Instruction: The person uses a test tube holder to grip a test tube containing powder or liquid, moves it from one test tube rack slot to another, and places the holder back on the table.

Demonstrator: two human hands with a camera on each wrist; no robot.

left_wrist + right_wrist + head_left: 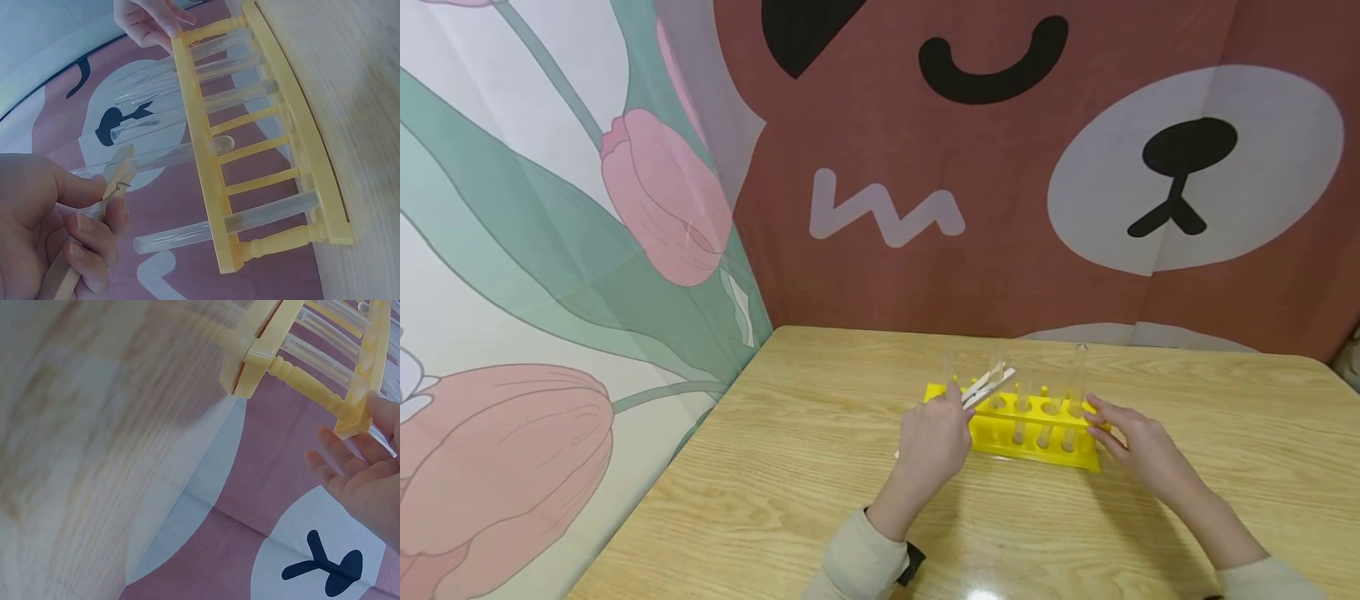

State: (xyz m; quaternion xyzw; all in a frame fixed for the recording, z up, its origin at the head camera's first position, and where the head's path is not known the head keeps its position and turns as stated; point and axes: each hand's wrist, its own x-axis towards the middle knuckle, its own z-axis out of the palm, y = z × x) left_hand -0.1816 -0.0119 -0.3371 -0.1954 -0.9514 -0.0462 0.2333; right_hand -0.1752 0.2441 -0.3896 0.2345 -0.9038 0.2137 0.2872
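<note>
My left hand [934, 433] grips a wooden test tube clamp [988, 387] with the thumb and curled fingers. The clamp's jaws are around a clear test tube [172, 156]. That tube slants through the upper plate of a yellow test tube rack [1026, 454], its rounded bottom just past the plate and above the base. At the rack's right end, my right hand [1138, 446] pinches the upper plate between thumb and fingers. One tube [269, 212] stands in the rack near the left end, and three more [244, 90] stand toward the right end.
The rack stands on a wood-grain table [760, 483]. Behind the table hangs a cloth printed with a brown bear [880, 283], and a tulip-patterned cloth [565, 250] covers the left side.
</note>
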